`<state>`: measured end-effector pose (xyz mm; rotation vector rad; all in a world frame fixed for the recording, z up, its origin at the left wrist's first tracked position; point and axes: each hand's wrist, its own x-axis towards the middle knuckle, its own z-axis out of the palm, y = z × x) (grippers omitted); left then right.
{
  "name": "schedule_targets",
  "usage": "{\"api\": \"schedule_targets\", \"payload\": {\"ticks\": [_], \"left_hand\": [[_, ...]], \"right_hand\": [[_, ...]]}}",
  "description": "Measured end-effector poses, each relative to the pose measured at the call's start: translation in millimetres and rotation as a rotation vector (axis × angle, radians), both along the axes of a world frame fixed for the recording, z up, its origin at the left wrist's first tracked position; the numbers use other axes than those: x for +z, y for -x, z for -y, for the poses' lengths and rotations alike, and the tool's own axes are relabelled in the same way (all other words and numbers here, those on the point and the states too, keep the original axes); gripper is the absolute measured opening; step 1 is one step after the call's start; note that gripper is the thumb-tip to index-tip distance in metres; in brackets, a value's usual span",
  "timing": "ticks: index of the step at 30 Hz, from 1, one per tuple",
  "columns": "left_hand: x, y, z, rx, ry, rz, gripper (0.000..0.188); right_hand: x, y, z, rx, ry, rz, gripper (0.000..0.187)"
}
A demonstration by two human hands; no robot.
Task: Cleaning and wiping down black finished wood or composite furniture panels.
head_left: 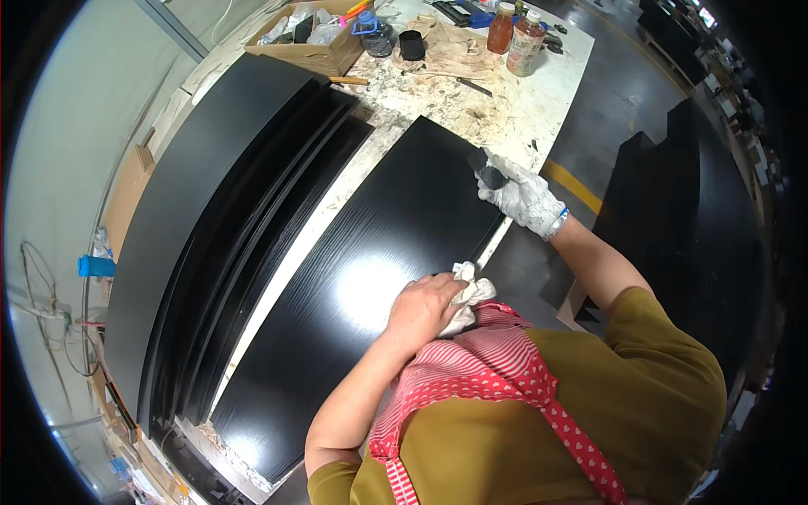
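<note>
My left hand (423,310) grips a white cloth (477,290), my gloved right hand (523,200) a dark object (492,178); this black panel (379,223) seems mid-work, while the stacked panels (206,151) could be done or waiting.

A workshop is showing: stacked panels (210,160) are lying left of the left hand (425,310), a stained bench (526,109) is stretching beyond the right hand (519,195), a floor line (578,189) is running right of that.

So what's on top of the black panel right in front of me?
At the panel's near edge, your bare left hand holds a white cloth; at its right edge, your gloved right hand holds a dark object. The surface beneath them is hidden.
</note>
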<state>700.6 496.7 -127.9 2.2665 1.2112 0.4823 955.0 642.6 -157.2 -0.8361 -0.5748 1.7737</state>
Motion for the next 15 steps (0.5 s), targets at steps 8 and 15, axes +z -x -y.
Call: {"api": "schedule_targets", "payload": {"ticks": [8,15], "left_hand": [[-46,66,-43,0.769,-0.236,-0.325,0.045],[-56,55,-49,0.870,-0.262,-0.383,0.050]], "right_hand": [[41,-32,-100,0.245,-0.235,0.364,0.045],[3,5,-207,0.547,-0.924,1.143,0.047]]}}
